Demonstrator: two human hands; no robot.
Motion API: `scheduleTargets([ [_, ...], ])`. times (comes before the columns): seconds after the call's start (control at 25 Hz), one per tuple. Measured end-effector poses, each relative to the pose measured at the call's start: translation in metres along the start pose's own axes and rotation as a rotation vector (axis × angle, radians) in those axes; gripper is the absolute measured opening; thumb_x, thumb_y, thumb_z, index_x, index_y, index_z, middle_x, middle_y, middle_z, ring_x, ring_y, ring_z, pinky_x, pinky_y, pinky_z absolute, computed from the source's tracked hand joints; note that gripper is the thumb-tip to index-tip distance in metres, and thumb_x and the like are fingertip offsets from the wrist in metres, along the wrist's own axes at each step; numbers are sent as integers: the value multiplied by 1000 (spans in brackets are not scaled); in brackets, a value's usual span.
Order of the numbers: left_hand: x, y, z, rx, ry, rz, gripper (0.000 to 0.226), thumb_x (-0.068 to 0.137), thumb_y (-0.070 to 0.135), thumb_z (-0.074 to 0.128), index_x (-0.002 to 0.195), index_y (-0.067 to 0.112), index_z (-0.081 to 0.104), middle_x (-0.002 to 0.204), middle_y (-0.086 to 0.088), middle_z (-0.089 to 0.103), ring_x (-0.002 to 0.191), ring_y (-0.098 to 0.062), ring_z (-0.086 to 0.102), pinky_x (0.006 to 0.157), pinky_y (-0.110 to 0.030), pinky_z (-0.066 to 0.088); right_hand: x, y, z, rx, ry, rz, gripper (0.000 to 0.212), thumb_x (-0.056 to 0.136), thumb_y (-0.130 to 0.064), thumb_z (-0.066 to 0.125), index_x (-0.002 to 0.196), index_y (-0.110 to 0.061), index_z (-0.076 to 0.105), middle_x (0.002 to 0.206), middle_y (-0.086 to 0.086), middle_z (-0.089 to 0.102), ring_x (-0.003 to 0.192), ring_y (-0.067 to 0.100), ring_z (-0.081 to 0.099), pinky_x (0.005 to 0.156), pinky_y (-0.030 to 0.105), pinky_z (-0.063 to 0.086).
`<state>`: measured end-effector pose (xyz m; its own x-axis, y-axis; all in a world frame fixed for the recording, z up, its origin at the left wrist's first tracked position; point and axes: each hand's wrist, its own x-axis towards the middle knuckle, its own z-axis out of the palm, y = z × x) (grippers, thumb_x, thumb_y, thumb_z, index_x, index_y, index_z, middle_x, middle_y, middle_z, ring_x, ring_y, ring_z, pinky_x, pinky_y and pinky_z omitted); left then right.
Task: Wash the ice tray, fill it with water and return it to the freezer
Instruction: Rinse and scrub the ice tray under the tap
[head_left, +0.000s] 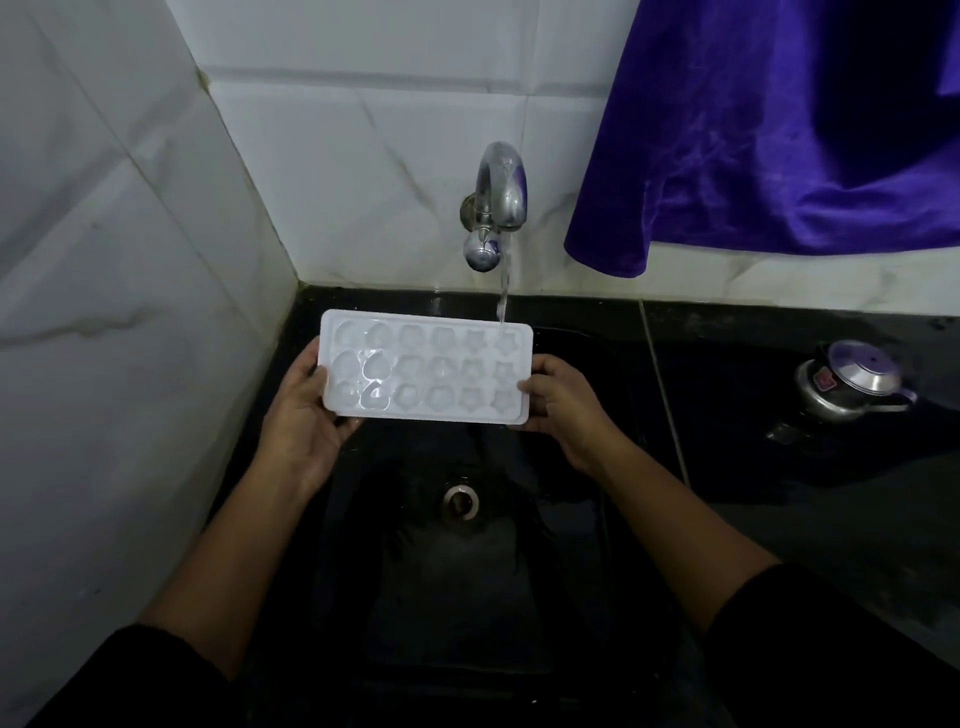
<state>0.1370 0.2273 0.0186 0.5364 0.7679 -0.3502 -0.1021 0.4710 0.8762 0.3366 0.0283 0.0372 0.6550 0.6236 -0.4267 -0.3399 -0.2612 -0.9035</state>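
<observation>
while water runs, ice tray (426, 364) over black sink (467, 571).

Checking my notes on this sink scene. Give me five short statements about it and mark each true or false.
1. Both hands hold the ice tray, the left hand and right hand at opposite ends. True.
2. The tap is off. False: water runs onto the tray's far right corner.
3. The tray rests on the sink floor. False: it is held above the basin.
4. A purple cloth hangs at the upper right. True.
5. The pressure cooker sits inside the sink. False: it is on the counter, right.
</observation>
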Motion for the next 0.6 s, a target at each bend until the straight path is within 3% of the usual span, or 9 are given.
scheduleTargets([
  [0.28,-4,-40,8,-72,85,-179,43,106,18,49,145,35,54,136,1,69,121,-28,67,85,-44,58,-1,-35,-4,-74,-45,-161,25,100,-6,54,118,-14,71,114,3,75,100,21,74,76,34,63],
  [0.44,1,-54,48,-57,4,-247,46,105,16,49,146,36,52,135,-2,70,120,-28,68,89,-46,56,-5,-48,-34,-39,70,-205,26,100,-8,55,117,-18,72,114,1,75,103,20,73,78,33,62],
  [0.6,3,-62,88,-17,-86,-292,44,105,17,50,145,36,53,131,-2,71,115,-25,70,90,-46,55,-8,-47,-68,53,207,-211,27,96,-5,54,113,-14,73,107,5,78,93,21,74,73,33,60],
])
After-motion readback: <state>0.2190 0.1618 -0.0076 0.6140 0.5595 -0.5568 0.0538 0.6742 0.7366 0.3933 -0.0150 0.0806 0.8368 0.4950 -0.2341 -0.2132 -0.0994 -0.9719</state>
